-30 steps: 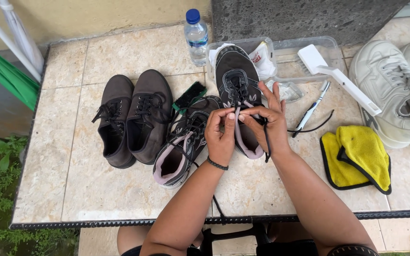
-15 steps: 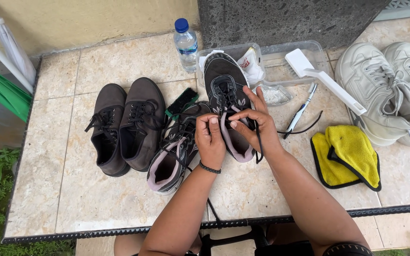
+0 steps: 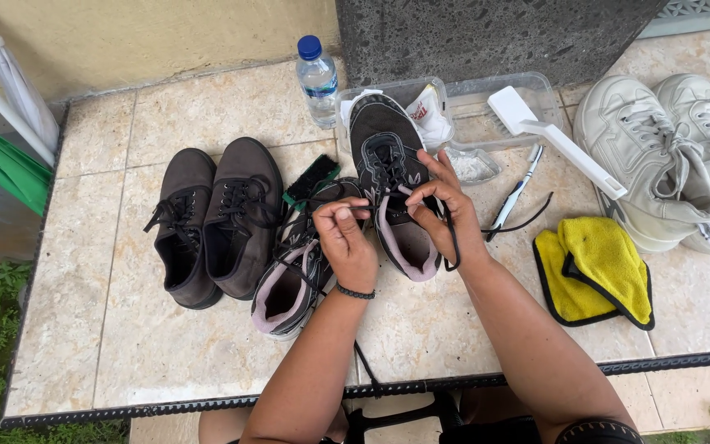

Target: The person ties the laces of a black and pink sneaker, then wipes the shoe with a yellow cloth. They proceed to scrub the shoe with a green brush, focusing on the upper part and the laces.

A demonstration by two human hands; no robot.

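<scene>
Two hands (image 3: 347, 242) (image 3: 445, 210) pinching thin black lace (image 3: 452, 238), dark mesh sneaker (image 3: 388, 156)

One head-worn camera looks steeply down, close over the tiled table (image 3: 166, 329).

tiled bench (image 3: 166, 345), beige, dark toothed edge. on it: brown shoe pair (image 3: 211, 222) at left, two black-and-pink sneakers (image 3: 347, 214) in the middle, water bottle (image 3: 317, 71), clear tray (image 3: 495, 103), white brush (image 3: 552, 136), pen (image 3: 515, 191), yellow cloth (image 3: 593, 271), white sneaker pair (image 3: 675, 160) at right.
</scene>
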